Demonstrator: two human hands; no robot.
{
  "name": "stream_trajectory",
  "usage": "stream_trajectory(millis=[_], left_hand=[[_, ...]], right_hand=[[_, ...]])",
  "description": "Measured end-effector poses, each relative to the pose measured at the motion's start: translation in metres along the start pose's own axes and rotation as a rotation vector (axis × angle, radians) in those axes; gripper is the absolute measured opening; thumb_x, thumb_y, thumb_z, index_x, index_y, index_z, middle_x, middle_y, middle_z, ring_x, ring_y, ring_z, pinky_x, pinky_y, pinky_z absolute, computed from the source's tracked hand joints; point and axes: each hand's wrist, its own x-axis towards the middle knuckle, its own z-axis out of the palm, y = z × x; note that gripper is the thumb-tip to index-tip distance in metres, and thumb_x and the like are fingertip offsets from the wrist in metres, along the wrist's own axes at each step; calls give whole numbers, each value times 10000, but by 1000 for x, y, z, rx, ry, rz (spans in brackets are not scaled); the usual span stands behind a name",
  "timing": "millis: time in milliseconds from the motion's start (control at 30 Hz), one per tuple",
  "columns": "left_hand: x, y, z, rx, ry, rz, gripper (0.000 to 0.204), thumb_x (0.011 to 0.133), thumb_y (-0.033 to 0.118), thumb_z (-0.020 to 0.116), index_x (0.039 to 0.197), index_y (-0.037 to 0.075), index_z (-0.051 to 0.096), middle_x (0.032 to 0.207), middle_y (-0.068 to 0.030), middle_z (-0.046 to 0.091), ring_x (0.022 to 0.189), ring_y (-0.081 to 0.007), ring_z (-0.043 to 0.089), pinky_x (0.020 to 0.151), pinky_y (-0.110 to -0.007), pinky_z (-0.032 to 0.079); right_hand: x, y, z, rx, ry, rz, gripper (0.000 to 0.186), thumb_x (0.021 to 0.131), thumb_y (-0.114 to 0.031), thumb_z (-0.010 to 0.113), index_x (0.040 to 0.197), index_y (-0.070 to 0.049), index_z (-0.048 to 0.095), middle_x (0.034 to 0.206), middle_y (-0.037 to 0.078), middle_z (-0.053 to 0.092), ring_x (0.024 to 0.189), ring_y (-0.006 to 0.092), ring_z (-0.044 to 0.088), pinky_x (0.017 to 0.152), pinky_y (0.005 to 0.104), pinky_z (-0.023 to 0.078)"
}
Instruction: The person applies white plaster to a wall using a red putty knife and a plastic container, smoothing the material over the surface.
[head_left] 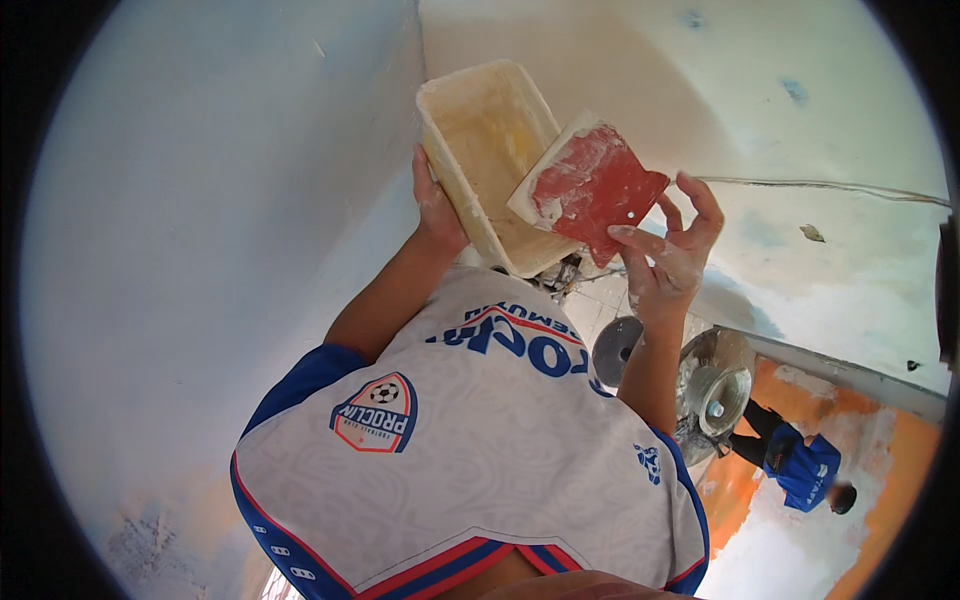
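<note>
A cream-coloured rectangular plastic tub (455, 170), smeared inside with pale paste, is tilted in front of my chest. My left hand (437, 205) grips its left side, with part of the fingers hidden behind the wall. Over the tub's right rim lies a red putty spreader (590, 180), its broad edge coated in whitish filler. My right hand (670, 240), spotted with the same filler, pinches the spreader's narrow end near a small hole. The thumb is on top, while other fingers curl apart from it.
Pale, patchy walls (230, 180) meet in a corner ahead, and a thin cable (820, 184) runs along the right one. Below right are a round grey disc (618, 350) and a smeared bucket (735, 385). A person in blue (805, 470) stands by an orange-and-white wall.
</note>
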Motion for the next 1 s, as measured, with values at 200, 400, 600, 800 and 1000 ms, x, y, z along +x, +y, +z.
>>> stream_trajectory(millis=[200,400,600,800,1000], left_hand=[[13,10,-43,43,-431,297,790,1011,718,317,1546,146,419,1485,-95,536,1344,-275,545,1124,-460,468],[14,3,-39,33,-178,235,758,1020,699,322,1514,141,461,1449,-91,561,1313,-260,566,1097,-459,491],[12,25,-65,-100,-338,104,903,972,803,256,1531,121,457,1491,-112,537,1348,-289,545,1106,-472,480],[-1,38,-82,-7,-188,84,963,962,819,226,1523,70,457,1492,-145,530,1343,-298,549,1113,-456,471],[-5,46,-98,17,-60,79,901,986,765,240,1499,64,478,1450,-133,558,1304,-277,567,1098,-433,471]], right_hand=[[-19,-6,8,93,-47,173,230,777,2,816,975,-114,829,907,56,584,817,196,592,761,318,537],[-26,4,14,22,-83,100,297,733,66,782,1004,-51,813,912,121,733,837,226,666,712,321,529],[-17,-20,27,-4,-163,206,293,760,64,777,1040,-18,789,1001,175,764,838,247,703,704,331,554],[-10,-50,67,5,-136,442,372,816,58,777,1178,22,703,997,186,765,824,258,760,728,335,594],[-18,-48,102,-172,-283,346,351,861,29,751,1199,29,660,969,219,758,828,298,777,723,361,615]])
